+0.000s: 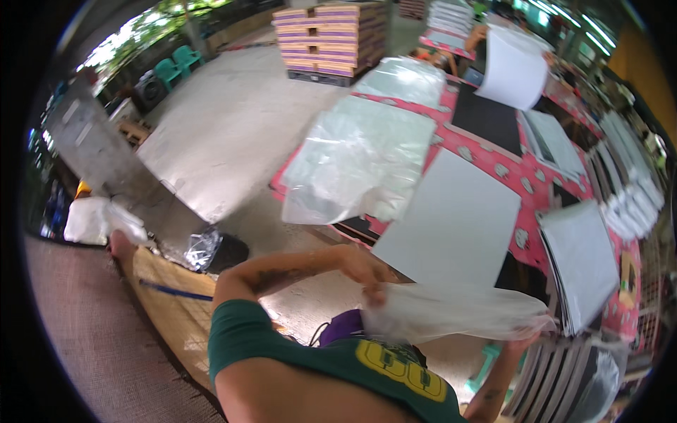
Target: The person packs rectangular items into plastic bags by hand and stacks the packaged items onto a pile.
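A clear, thin plastic bag (458, 310) stretches crosswise in front of my body, bunched and slightly blurred. My left hand (368, 273) is closed on its left end. At its right end, my right hand (525, 333) grips the plastic, its fingers partly covered by the film. Just beyond the bag a large white board (451, 218) lies flat on the table, its near edge behind the plastic. Left of the board is a pile of clear plastic bags (360, 155). A stack of plastic-wrapped boards (582, 264) sits to the right.
The table has a pink patterned cloth (469, 144) and a dark panel (485, 118). Across it, another person's hand (478, 35) holds a white sheet (515, 67). More boards stand upright at lower right (557, 377). A pallet stack (331, 39) and green chairs (176, 63) are farther back.
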Demonstrator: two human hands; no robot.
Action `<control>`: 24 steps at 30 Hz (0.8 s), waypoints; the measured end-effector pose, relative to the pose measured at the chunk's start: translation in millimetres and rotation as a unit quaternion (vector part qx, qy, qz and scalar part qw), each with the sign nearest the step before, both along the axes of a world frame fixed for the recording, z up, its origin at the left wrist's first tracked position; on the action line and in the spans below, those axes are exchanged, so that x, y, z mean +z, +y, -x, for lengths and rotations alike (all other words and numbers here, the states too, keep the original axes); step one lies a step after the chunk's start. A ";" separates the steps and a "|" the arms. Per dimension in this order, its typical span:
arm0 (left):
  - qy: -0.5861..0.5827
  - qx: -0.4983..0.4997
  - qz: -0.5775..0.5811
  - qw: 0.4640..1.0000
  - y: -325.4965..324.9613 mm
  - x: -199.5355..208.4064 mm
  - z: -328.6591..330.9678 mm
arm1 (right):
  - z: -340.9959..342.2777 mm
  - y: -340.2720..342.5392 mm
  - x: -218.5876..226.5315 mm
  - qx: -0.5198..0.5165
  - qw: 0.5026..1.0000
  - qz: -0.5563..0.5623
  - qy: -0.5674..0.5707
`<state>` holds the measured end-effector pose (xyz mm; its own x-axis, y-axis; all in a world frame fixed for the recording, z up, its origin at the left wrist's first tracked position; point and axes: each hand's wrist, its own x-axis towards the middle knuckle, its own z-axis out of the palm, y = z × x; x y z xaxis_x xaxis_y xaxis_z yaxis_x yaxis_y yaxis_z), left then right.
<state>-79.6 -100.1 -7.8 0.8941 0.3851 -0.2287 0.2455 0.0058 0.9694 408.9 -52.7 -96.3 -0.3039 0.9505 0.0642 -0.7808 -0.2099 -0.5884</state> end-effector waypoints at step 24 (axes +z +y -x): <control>0.284 0.575 -0.294 0.709 18.0 -131.3 -12.2 | 118.3 -41.6 -83.0 -0.298 0.704 0.100 -0.637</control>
<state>-67.4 -82.1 -139.1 -0.2596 0.9627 0.0763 0.7580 0.1542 0.6337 290.6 -94.3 -179.3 0.4637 0.8844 -0.0532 0.3682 -0.2470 -0.8964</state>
